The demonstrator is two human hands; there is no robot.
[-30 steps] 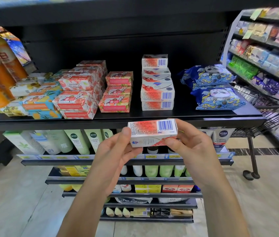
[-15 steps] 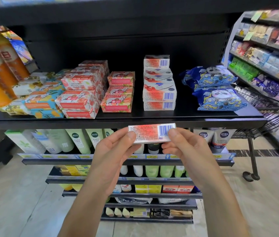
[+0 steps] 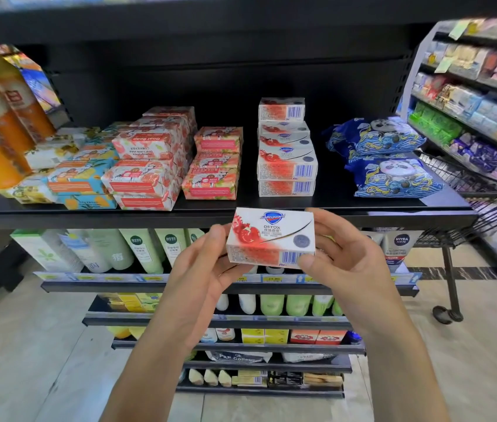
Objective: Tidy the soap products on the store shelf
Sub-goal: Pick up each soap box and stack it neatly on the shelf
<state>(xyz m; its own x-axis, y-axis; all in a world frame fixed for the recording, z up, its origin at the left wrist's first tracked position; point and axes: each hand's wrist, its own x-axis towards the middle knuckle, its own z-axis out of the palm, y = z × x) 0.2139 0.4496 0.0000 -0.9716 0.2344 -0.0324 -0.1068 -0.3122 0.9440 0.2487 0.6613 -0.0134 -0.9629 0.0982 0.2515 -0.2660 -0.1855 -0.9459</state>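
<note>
Soap box (image 3: 271, 237) tipped face-up; both hands grip it.

Left hand (image 3: 201, 269) and right hand (image 3: 344, 263) bare (forearms (image 3: 161, 360) too).

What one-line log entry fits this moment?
held: Safeguard soap box | left hand: grips left end | right hand: grips right end | placed: no

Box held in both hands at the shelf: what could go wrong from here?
The Safeguard stack is uneven, its upper boxes set back; adding the held box on top might topple it. The left hand and right hand pinch the box only at its ends, so it may slip.
</note>
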